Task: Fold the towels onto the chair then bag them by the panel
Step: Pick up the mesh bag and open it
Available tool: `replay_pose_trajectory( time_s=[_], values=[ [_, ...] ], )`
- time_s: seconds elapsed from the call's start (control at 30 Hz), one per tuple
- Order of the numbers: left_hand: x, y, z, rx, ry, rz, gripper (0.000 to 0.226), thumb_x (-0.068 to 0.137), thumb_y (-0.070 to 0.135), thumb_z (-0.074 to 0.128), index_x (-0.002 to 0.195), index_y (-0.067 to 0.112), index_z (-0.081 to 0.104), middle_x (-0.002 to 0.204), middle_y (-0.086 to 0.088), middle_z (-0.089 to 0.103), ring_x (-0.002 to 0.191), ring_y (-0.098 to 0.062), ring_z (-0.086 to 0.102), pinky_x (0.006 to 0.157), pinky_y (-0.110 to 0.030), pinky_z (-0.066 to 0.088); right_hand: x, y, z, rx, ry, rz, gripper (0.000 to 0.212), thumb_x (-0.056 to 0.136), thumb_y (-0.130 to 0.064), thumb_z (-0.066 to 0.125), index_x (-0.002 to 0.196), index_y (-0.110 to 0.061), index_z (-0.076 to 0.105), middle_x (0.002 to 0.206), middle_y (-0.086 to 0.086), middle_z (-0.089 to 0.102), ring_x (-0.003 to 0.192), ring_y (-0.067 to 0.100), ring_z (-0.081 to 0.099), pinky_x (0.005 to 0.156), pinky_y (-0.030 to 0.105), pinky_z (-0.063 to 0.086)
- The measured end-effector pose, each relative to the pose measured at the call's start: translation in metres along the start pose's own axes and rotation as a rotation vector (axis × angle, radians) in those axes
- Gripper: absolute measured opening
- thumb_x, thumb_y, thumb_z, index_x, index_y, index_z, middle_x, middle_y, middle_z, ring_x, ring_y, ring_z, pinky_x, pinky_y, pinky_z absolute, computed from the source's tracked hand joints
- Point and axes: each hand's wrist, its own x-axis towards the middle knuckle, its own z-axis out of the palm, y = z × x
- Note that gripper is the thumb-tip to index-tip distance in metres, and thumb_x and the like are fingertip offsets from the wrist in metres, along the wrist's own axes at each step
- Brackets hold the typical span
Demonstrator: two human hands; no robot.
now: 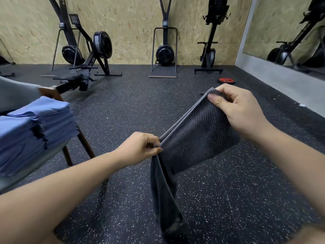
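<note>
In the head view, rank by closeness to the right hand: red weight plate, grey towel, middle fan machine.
1. grey towel, pinched in the right hand
2. red weight plate, on the floor beyond
3. fan machine, against the back wall

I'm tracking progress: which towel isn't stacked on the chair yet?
The dark grey ribbed towel, pinched at its top edge by the left hand and right hand; the blue towels all lie folded and stacked on the chair.
</note>
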Motion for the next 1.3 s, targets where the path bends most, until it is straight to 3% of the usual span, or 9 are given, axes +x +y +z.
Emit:
replay_pose_trajectory(
  time_s=[0.07,0.2,0.4,0.63,0.8,0.93,1.03,1.13,1.3],
  values=[
    [0.0,-0.008,0.001,0.012,0.037,-0.048,0.027,0.084,0.019,0.083,0.079,0.038,0.066,0.077,0.013,0.07,0.074,-0.008,0.066,0.073,-0.035,0.057,0.0,0.005,0.0,-0.01,0.009,0.012,0.014,0.106,-0.029,0.069,0.097,-0.02,0.075,0.092,0.004,0.076,0.08,0.013,0.067,0.077,0.041,0.053],
    [-0.001,-0.024,0.002,0.049,0.05,-0.107,0.028,0.076,0.015,0.083,0.077,0.037,0.064,0.075,0.011,0.068,0.071,-0.009,0.064,0.07,-0.032,0.054,0.002,0.008,0.001,0.01,0.049,0.025,0.015,0.106,-0.031,0.068,0.097,-0.021,0.074,0.091,0.006,0.075,0.083,0.029,0.069,0.075,0.042,0.054],
    [-0.005,-0.049,-0.01,0.169,0.006,-0.214,0.027,0.079,0.021,0.085,0.079,0.04,0.066,0.076,0.016,0.068,0.074,-0.002,0.064,0.071,-0.028,0.052,0.001,0.017,0.002,-0.004,0.086,0.04,0.015,0.107,-0.029,0.066,0.097,-0.021,0.074,0.092,0.004,0.075,0.08,0.011,0.066,0.072,0.037,0.051],
    [0.001,-0.04,-0.017,-0.163,0.24,-0.457,0.011,0.086,0.018,0.079,0.081,0.028,0.076,0.077,0.014,0.076,0.07,0.001,0.065,0.068,-0.02,0.049,-0.001,0.033,0.011,-0.133,0.167,0.091,0.018,0.106,-0.036,0.066,0.095,-0.023,0.07,0.088,-0.002,0.072,0.084,0.025,0.066,0.079,0.049,0.053],
    [0.005,-0.016,-0.019,-0.323,0.226,-0.404,0.007,0.094,0.029,0.078,0.087,0.028,0.076,0.08,0.011,0.075,0.073,-0.005,0.061,0.076,-0.031,0.051,-0.015,0.022,0.032,-0.153,0.029,0.1,0.004,0.101,-0.035,0.072,0.101,-0.03,0.07,0.093,-0.011,0.074,0.09,0.01,0.067,0.083,0.034,0.051],
    [0.006,0.014,-0.015,-0.208,0.113,-0.286,0.013,0.096,0.036,0.078,0.086,0.028,0.074,0.077,0.02,0.07,0.071,0.004,0.059,0.07,-0.021,0.046,-0.031,0.012,0.055,-0.202,-0.194,0.097,0.019,0.097,-0.042,0.075,0.115,-0.04,0.067,0.107,-0.025,0.071,0.103,-0.01,0.062,0.085,0.008,0.042],
    [0.005,0.037,-0.01,-0.087,0.081,-0.134,0.008,0.095,0.027,0.079,0.088,0.025,0.075,0.078,0.018,0.072,0.072,0.006,0.061,0.069,-0.014,0.044,-0.04,0.011,0.072,-0.249,-0.365,0.112,0.031,0.091,-0.057,0.076,0.118,-0.044,0.067,0.11,-0.023,0.072,0.106,-0.007,0.064,0.091,0.022,0.048],
    [0.004,0.051,-0.008,-0.046,0.048,-0.001,0.005,0.091,0.023,0.079,0.089,0.022,0.075,0.082,0.013,0.075,0.079,-0.005,0.068,0.073,-0.021,0.05,-0.044,0.011,0.081,-0.23,-0.47,0.173,0.042,0.081,-0.066,0.082,0.115,-0.043,0.071,0.104,-0.021,0.075,0.102,-0.01,0.065,0.09,0.023,0.049],
    [0.002,0.055,-0.007,-0.011,0.045,0.037,0.007,0.088,0.017,0.079,0.089,0.023,0.075,0.083,0.011,0.075,0.078,-0.008,0.068,0.072,-0.024,0.051,-0.041,0.012,0.081,-0.319,-0.552,0.163,0.03,0.081,-0.052,0.085,0.107,-0.041,0.075,0.095,-0.017,0.074,0.089,-0.007,0.063,0.078,0.025,0.046]
  ],
)
